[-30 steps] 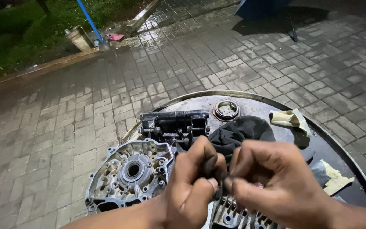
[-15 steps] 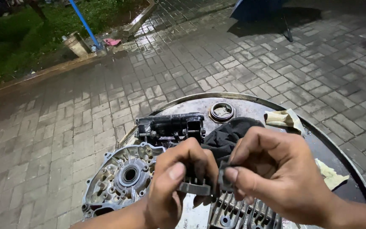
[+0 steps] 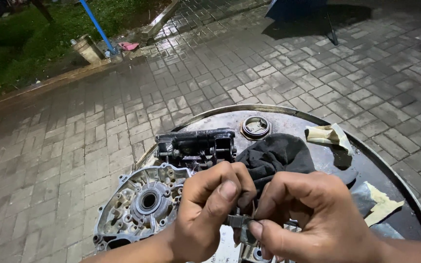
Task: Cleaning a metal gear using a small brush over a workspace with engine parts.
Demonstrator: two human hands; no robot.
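Both hands meet low in the middle of the view over a steel drum top (image 3: 317, 122). My left hand (image 3: 208, 209) and my right hand (image 3: 313, 219) pinch the same small grey metal part (image 3: 242, 224) between thumbs and fingertips. Just left of my left hand lies a silver engine crankcase half (image 3: 137, 204) with a round bearing hole. Behind the hands sits a dark cylinder head piece (image 3: 196, 146), and a black rag (image 3: 276, 156) lies right above my right hand. A finned metal piece under the hands is mostly hidden.
The drum's bung cap (image 3: 255, 127) is at its far side. Torn yellowish paper scraps (image 3: 327, 135) (image 3: 381, 202) lie on the right of the drum. Wet paving bricks (image 3: 74, 146) surround it; a blue pole (image 3: 98, 27) and grass are far left.
The hands have lowered slightly and drawn closer together on the small metal part; my left thumb now presses on top of it. The view has tilted down a little.
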